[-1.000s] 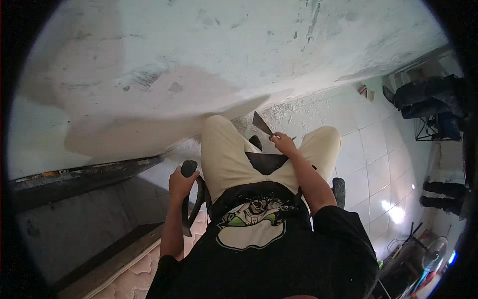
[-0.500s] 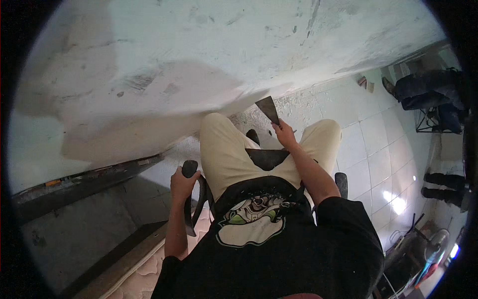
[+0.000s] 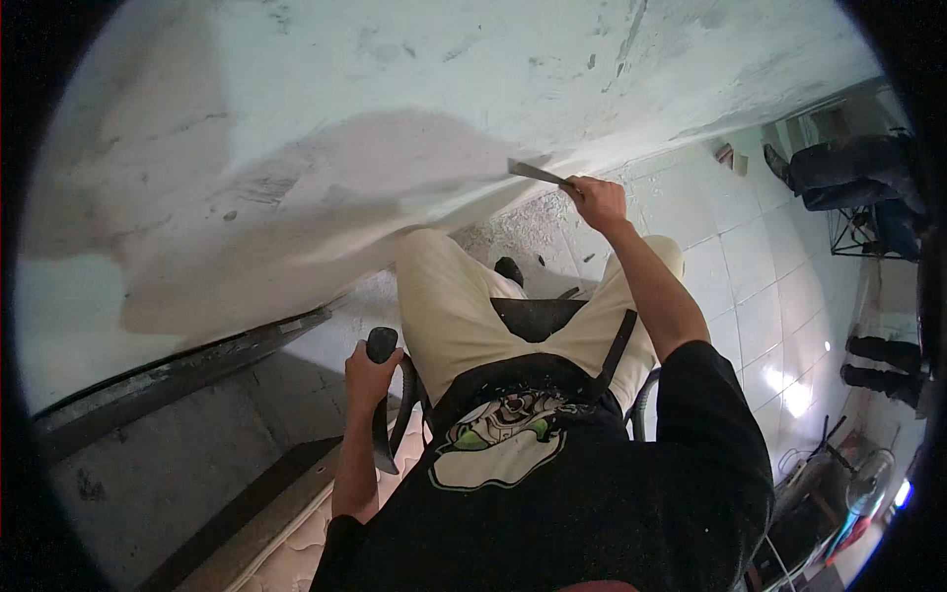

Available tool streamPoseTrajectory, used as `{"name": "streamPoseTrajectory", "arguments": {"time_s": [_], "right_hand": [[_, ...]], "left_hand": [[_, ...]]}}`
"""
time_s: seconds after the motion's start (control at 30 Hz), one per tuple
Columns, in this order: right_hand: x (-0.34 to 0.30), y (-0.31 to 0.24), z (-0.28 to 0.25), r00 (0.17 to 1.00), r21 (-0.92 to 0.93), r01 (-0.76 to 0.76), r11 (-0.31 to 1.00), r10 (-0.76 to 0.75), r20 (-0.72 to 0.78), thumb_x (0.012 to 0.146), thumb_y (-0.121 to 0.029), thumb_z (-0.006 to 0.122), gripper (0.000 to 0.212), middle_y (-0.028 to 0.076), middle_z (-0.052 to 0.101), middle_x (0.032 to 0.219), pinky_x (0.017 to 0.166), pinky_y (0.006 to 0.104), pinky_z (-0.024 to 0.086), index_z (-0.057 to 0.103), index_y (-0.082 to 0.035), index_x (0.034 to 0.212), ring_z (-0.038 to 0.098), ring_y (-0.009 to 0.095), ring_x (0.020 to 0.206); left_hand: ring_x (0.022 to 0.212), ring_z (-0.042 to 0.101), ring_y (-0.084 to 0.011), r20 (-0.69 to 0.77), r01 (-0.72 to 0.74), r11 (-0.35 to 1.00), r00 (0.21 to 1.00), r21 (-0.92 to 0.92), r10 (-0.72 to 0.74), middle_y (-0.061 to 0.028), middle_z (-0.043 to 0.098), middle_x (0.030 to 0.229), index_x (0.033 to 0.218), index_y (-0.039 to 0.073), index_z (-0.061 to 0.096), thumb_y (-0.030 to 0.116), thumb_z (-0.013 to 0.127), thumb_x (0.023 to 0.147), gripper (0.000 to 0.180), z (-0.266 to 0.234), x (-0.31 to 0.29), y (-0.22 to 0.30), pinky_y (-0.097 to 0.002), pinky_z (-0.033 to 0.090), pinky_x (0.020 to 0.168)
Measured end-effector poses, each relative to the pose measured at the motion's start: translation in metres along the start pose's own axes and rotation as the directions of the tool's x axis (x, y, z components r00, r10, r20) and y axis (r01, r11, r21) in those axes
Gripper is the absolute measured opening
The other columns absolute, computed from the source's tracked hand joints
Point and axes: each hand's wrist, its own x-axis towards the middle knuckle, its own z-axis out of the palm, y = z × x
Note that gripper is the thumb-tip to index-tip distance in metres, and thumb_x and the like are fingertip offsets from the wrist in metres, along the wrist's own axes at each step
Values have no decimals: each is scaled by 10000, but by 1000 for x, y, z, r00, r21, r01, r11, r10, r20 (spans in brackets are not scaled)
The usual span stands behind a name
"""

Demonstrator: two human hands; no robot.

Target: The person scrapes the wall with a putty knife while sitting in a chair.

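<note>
My right hand (image 3: 598, 202) grips a scraper (image 3: 538, 173) by its handle end. The flat metal blade shows almost edge-on and points left at the pale, scuffed wall (image 3: 414, 74); whether it touches the plaster I cannot tell. On the left, my left hand (image 3: 369, 373) is wrapped round the front of the black chair armrest (image 3: 383, 343). I sit in this chair facing the wall, my knees apart in cream trousers.
Flakes and debris (image 3: 528, 227) lie on the tiled floor (image 3: 740, 252) along the wall's foot. A dark ledge (image 3: 178, 365) and a mattress (image 3: 286, 553) are to my left. Other people's legs (image 3: 853, 173) appear at far right, above a fan (image 3: 868, 479).
My right hand has moved up and to the right, nearer the wall, and turned the scraper so its blade shows edge-on. My left hand stays on the armrest.
</note>
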Motion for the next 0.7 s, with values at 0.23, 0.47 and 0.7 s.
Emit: {"name": "streamPoseTrajectory", "arguments": {"time_s": [0.23,0.47,0.7], "right_hand": [[16,-33,7,984,-218,50,975,-10,178,873,-424,523,290,50,642,735,539,390,482,666,-172,854,631,267,640],[5,-12,-30,959,-197,-223,955,251,131,861,-409,552,261,46,642,703,528,396,477,669,-178,829,630,257,613],[-2,-22,-7,961,-214,-226,950,253,111,848,-399,572,252,56,653,720,540,381,492,668,-167,821,638,263,624]], "left_hand": [[769,615,-430,-3,-42,999,999,-19,42,-259,620,774,816,-48,546,412,741,650,526,2,4,-1,-463,478,671],[775,621,-418,18,39,999,999,-17,-38,-269,614,771,819,-44,533,397,740,656,514,9,4,-9,-463,478,668],[746,615,-402,26,31,999,999,-26,-30,-247,610,769,830,-31,534,394,740,666,501,7,6,-5,-455,470,652]]}}
